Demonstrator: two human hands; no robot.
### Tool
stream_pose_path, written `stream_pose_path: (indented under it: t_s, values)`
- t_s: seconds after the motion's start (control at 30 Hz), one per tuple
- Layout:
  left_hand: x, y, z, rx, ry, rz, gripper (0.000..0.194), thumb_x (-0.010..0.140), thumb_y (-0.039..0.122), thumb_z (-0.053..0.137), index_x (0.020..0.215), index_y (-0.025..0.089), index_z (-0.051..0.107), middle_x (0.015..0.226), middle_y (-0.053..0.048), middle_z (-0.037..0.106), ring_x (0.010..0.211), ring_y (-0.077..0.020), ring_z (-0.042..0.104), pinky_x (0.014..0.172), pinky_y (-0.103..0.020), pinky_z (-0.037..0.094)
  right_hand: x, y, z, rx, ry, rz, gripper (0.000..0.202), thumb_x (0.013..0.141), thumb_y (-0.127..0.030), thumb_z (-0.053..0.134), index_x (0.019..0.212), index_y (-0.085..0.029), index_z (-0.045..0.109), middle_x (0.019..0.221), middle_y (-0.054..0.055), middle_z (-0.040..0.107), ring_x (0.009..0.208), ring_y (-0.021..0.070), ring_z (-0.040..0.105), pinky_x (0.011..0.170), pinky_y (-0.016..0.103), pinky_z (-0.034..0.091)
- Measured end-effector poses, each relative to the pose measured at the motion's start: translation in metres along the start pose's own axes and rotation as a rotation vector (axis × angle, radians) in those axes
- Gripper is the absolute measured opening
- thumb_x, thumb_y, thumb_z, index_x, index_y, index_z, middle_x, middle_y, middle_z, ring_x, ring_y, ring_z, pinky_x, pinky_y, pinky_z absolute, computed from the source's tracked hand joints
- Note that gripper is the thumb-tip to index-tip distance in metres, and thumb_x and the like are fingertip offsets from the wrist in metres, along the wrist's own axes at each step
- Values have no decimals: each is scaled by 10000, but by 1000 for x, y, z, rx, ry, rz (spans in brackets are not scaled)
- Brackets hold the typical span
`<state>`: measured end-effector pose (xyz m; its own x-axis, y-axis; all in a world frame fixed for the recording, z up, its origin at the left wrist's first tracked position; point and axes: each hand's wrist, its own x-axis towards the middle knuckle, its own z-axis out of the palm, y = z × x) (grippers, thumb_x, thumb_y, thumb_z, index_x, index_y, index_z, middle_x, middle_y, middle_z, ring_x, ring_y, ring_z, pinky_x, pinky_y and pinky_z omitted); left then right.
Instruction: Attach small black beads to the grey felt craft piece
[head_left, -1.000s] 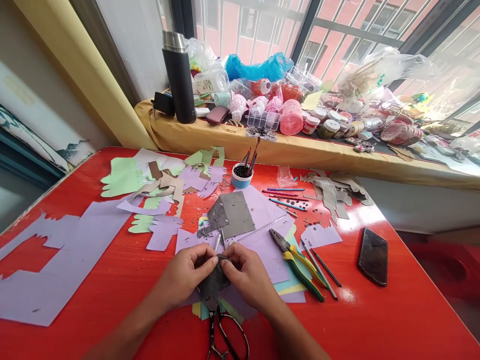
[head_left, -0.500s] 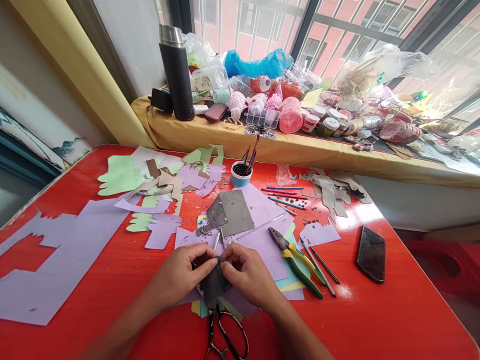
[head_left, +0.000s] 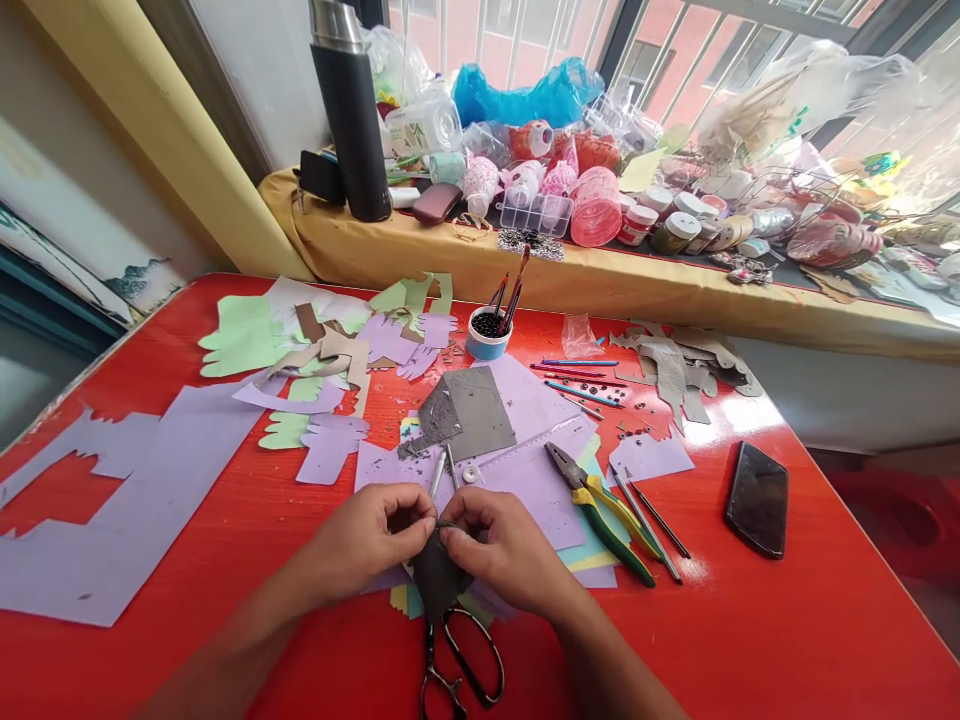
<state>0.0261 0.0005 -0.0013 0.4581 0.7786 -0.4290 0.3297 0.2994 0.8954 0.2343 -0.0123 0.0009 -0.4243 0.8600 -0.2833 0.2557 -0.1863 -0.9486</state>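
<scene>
My left hand (head_left: 397,525) and my right hand (head_left: 495,545) meet low in the middle, thumbs and fingertips closed. Between them they pinch a small, thin dark grey piece (head_left: 445,524); its exact kind is too small to make out. Just under the fingers lies a dark grey sheet (head_left: 442,580), partly hidden by my hands. Scissors (head_left: 469,655) stick out from beneath that sheet with their handles toward me, blades covered. Beyond my fingertips are a silvery pen-like stick (head_left: 438,474) and a small round whitish disc (head_left: 470,473).
Green-and-yellow pliers (head_left: 604,510) and thin rods (head_left: 649,525) lie right of my hands, a phone (head_left: 757,500) farther right. Ahead are a grey sheet (head_left: 480,410), a ruler (head_left: 532,445) and a blue-white cup (head_left: 486,345) of black beads. Cut purple paper (head_left: 172,500) spreads left.
The view has shifted slightly, so table things sit a little higher and farther right. Both hands keep pinching the small dark piece with little visible movement.
</scene>
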Motion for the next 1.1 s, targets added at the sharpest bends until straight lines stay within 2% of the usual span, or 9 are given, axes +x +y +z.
stream_pose_path:
  t_s: [0.2, 0.37, 0.6, 0.83, 1.1]
  values:
    - [5, -2, 5, -154, 2, -16, 361, 842, 541, 694, 799, 190, 621, 710, 22, 547, 652, -151, 483, 611, -266, 402, 2, 3, -1, 106, 9, -3, 48, 848, -243, 592, 831, -199, 603, 683, -47, 513, 631, 130, 450, 580, 250, 341]
    - [6, -2, 8, -96, 94, 29, 329, 852, 508, 683, 803, 188, 625, 714, 23, 533, 668, -151, 471, 613, -264, 391, 3, 6, -3, 90, 25, -10, 47, 883, -246, 605, 878, -202, 620, 723, -40, 544, 667, 138, 482, 605, 250, 359]
    - [6, -4, 6, 8, 131, 42, 303, 888, 488, 619, 815, 193, 628, 723, 16, 547, 689, -165, 497, 626, -271, 409, 3, 5, -5, 46, 92, -45, 57, 887, -221, 638, 898, -186, 682, 825, -2, 665, 774, 166, 586, 716, 272, 438]
    - [2, 1, 5, 49, 151, 76, 265, 864, 451, 632, 785, 198, 627, 719, 16, 550, 700, -166, 489, 639, -272, 401, 4, 7, -9, 207, 28, -31, 172, 907, -342, 719, 896, -170, 718, 814, 10, 669, 756, 163, 577, 696, 272, 427]
    - [0, 6, 0, -77, 127, 80, 300, 832, 471, 707, 772, 187, 631, 720, 19, 534, 696, -155, 474, 632, -256, 398, 6, 9, -9, 235, 76, -17, 281, 874, -426, 787, 830, -170, 678, 779, 2, 618, 735, 158, 528, 678, 273, 404]
